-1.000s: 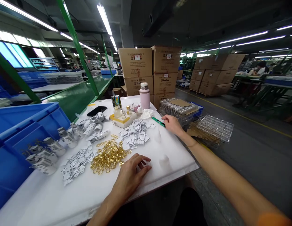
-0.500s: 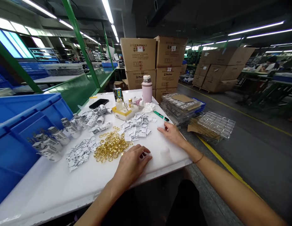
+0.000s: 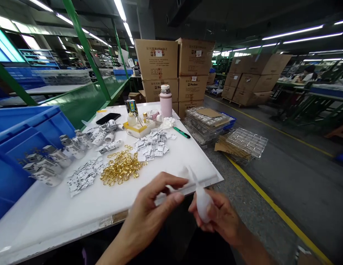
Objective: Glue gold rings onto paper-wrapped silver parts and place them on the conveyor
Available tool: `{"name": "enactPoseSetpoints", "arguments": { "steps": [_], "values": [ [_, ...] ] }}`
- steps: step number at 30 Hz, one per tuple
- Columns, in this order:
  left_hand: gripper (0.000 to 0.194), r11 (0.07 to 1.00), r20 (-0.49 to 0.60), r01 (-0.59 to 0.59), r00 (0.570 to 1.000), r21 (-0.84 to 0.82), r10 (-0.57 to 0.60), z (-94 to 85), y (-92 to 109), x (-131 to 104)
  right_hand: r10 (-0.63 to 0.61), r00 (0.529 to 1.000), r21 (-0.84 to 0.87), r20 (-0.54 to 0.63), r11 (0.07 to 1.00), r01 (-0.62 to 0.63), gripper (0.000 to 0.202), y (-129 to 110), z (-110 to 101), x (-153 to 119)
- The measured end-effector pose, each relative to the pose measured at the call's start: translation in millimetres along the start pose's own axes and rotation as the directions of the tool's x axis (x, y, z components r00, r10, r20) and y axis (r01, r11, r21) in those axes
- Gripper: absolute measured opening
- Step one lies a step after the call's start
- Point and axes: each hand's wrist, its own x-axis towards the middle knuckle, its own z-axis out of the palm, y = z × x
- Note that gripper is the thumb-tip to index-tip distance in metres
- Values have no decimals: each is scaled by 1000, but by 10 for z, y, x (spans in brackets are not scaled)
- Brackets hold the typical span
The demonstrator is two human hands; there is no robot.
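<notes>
My right hand is closed around a small translucent white squeeze bottle with a thin nozzle pointing up, just past the table's front edge. To its left, my left hand has its thumb and index finger apart; I see nothing between them. Beyond it on the white table lie a heap of gold-coloured metal rings or clasps, a pile of small white printed pieces and another such pile at the left.
Grey-and-white cylindrical parts stand by a blue crate. Farther back are a phone, a tray with small bottles, a pink flask and a green cutter. Plastic trays are stacked beside the table.
My right hand has come from the table's right side back toward me, with the squeeze bottle now in plain sight. My left hand has moved slightly nearer and its fingers have spread.
</notes>
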Motion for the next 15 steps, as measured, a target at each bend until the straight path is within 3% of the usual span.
{"name": "enactPoseSetpoints", "arguments": {
  "steps": [3,6,8,11,15],
  "values": [
    [29,942,304,135,952,-307,-37,162,70,-26,42,994,234,105,970,-66,46,158,162,-40],
    [29,881,415,231,909,-412,-44,243,55,-16,65,978,384,198,913,-138,49,265,214,-68],
    [27,893,393,191,919,-408,-17,270,37,-15,66,976,403,206,903,-146,49,298,211,-80],
    [21,929,264,77,964,-362,23,307,26,-41,50,990,391,130,915,-98,41,310,205,-87],
    [20,939,159,78,987,-334,-25,369,18,-99,-24,1000,273,-12,962,27,41,322,225,-87]
  ]
}}
